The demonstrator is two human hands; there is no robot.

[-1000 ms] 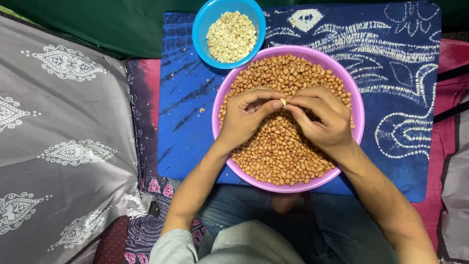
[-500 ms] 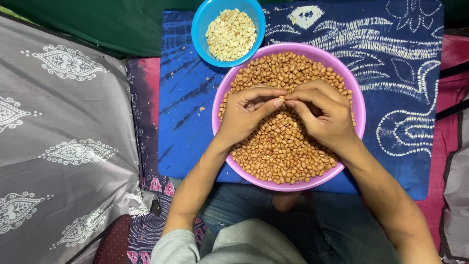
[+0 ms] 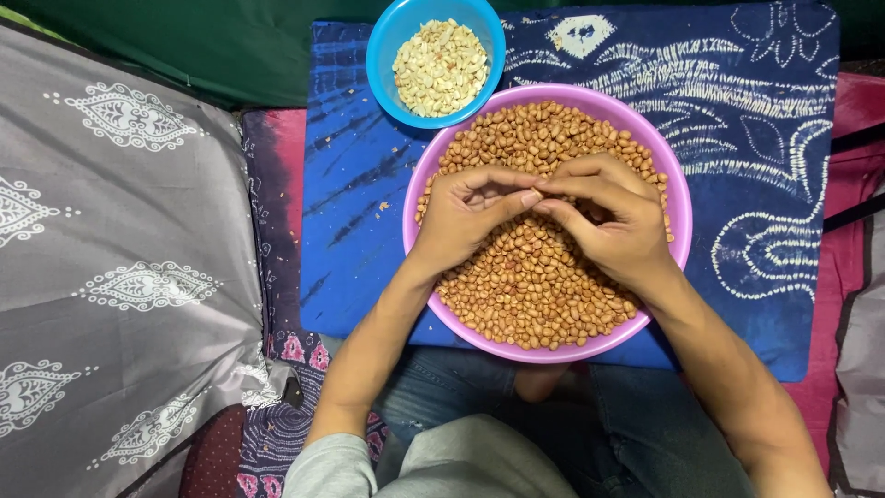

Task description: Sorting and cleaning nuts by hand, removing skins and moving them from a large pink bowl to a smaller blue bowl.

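Leftmost, well to the left of the purple bowl [image 3: 678, 198], lies one grey patterned cushion [image 3: 120, 258]. Next comes one blue patterned cloth [image 3: 350, 212], which carries both bowls. One small blue bowl [image 3: 380, 65] touches the purple bowl's upper left rim and holds pale skinned peanuts [image 3: 441, 66]. The purple bowl is heaped with brown unskinned peanuts [image 3: 535, 286]. Two hands meet over the middle of the purple bowl. The left hand [image 3: 466, 217] has its grip closed, thumb and forefinger pinched together at the meeting point. The right hand [image 3: 613, 217] likewise has its grip pinched shut, fingertips touching those of the left. Whatever nut sits between them is hidden, so its long axis cannot be told. Below the purple bowl show blue jeans [image 3: 636, 433].
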